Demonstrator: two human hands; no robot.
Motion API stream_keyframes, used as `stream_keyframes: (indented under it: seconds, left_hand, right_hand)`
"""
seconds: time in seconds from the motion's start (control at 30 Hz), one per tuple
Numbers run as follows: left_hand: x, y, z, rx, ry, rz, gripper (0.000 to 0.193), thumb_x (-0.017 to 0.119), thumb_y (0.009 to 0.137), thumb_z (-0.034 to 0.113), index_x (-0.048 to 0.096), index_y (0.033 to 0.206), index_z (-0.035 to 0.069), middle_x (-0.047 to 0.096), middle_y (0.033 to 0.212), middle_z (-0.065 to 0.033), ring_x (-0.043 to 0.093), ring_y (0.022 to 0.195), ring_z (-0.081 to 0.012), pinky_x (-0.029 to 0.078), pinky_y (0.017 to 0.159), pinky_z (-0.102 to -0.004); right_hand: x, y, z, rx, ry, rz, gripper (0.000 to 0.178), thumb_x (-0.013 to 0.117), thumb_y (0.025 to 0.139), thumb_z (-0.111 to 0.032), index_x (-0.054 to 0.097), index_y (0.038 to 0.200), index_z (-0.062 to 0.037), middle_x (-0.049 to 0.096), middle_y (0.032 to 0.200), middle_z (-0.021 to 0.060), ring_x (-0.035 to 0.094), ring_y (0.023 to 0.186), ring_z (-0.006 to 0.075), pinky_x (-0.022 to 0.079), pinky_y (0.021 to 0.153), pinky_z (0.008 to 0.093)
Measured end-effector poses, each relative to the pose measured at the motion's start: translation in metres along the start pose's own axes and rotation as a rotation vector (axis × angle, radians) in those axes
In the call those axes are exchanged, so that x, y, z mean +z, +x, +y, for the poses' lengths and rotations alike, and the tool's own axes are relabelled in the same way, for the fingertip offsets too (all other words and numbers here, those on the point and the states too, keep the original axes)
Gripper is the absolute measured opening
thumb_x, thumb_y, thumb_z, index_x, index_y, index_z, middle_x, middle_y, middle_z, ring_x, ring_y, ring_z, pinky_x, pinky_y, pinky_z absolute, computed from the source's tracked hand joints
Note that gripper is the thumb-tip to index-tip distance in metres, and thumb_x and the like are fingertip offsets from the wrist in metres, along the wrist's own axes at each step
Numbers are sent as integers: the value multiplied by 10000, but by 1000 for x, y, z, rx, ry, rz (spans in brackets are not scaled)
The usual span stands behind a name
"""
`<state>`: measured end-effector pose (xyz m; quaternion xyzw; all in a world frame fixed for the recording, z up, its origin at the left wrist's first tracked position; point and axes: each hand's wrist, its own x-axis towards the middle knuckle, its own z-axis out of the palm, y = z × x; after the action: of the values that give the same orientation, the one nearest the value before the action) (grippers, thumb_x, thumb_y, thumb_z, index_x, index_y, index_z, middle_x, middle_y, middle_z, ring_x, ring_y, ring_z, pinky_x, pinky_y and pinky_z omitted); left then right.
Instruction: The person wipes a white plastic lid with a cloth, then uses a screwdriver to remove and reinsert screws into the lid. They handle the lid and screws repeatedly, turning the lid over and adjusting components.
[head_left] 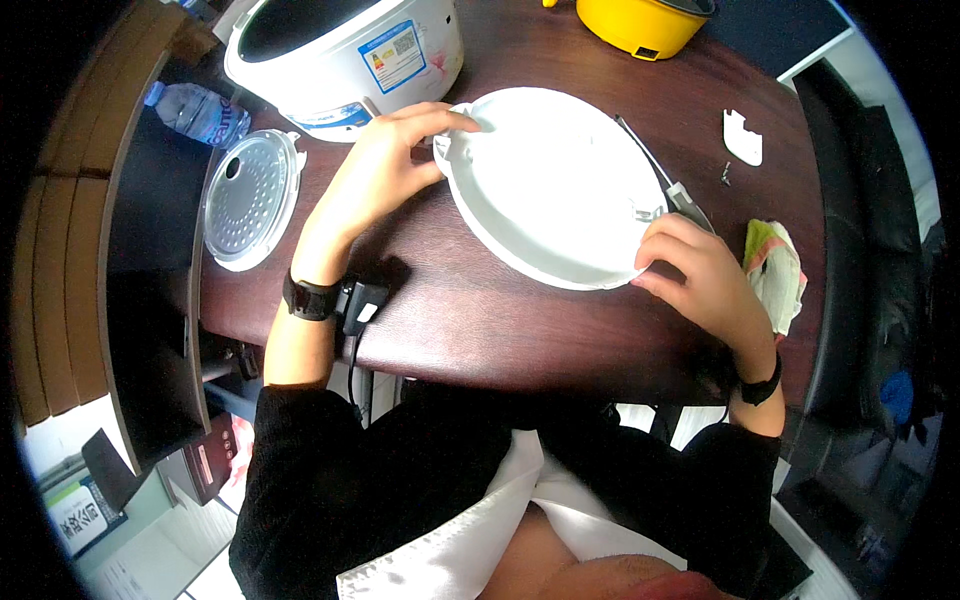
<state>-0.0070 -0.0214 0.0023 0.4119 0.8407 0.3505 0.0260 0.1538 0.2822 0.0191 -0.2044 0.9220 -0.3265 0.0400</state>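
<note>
The big white lid (pixel 550 190) lies flat on the dark table (pixel 470 320), near the white cooker (pixel 340 50). The left hand (pixel 385 165) pinches its far rim and the right hand (pixel 695 270) grips the near edge by the screwdriver (pixel 665 180). It is best to hold both sides tight so the lid does not slip.

White lid (pixel 550 190), dark brown table (pixel 480 310)

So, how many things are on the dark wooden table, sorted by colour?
White: 3, namely the rice cooker body, the round lid that the left hand and right hand hold, and a small plastic piece
Silver: 1, the perforated inner plate
Yellow: 1, the pot
Total: 5
</note>
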Motion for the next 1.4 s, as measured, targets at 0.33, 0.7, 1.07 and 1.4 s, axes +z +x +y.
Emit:
stream_keyframes:
  seconds: [0.33,0.7,1.07,1.4]
  left_hand:
    - [-9,-7,-24,-186,-703,-127,620,517,811,-14,395,1408,103,572,1226,-121,577,1083,-185,473,964,-329]
    - [8,1,-20,-552,-744,-37,518,617,878,217,471,1329,6,607,1165,-102,591,1054,-171,503,876,-288]
    - [10,3,-18,-661,-790,-100,469,662,876,251,523,1226,-28,625,1006,-63,623,820,-71,520,660,-153]
    - [9,3,-19,-579,-838,-8,463,644,892,255,512,1246,-12,619,1070,-93,621,932,-124,541,758,-236]
  right_hand:
    - [-16,-14,35,217,118,306,124,651,833,-110,582,886,-21,582,853,56,579,756,149,456,700,260]
    - [-12,-27,84,483,-54,243,386,759,752,-261,574,1019,-52,602,860,51,554,733,145,457,668,283]
    - [-15,-24,85,546,-34,93,303,736,787,-295,596,935,-71,498,666,-29,428,587,68,325,548,232]
    - [-15,-19,87,534,-88,57,316,745,745,-312,544,817,-79,490,666,-7,447,596,99,331,545,259]
